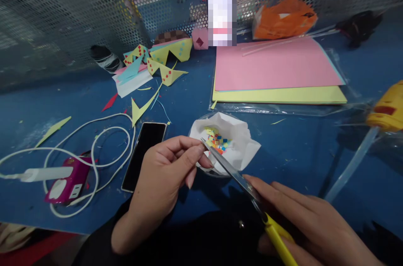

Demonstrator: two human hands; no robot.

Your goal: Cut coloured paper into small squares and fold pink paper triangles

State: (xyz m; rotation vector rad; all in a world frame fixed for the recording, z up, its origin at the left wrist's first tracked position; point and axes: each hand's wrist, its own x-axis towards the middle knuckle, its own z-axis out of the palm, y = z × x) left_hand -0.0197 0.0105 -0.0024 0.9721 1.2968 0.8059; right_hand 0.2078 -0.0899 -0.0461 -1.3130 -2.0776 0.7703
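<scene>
My right hand [315, 215] grips a pair of scissors [234, 173] with yellow handles, its blades pointing up and left. The blade tips reach the fingertips of my left hand [170, 169]. Those fingers are pinched together, and whatever is between them is too small or hidden to make out. Just beyond both hands stands a bowl lined with white paper [244, 144]. Inside it lie small cut paper bits [220, 142] in yellow, blue, red and orange.
Left of my hands lie a dark phone [145, 152], a white cable [129, 140] and a magenta device [71, 180]. Cut paper shapes [170, 73] and scraps sit farther back. Paper sheets [277, 66], an orange packet [285, 18] and a yellow glue gun [388, 106] occupy the right.
</scene>
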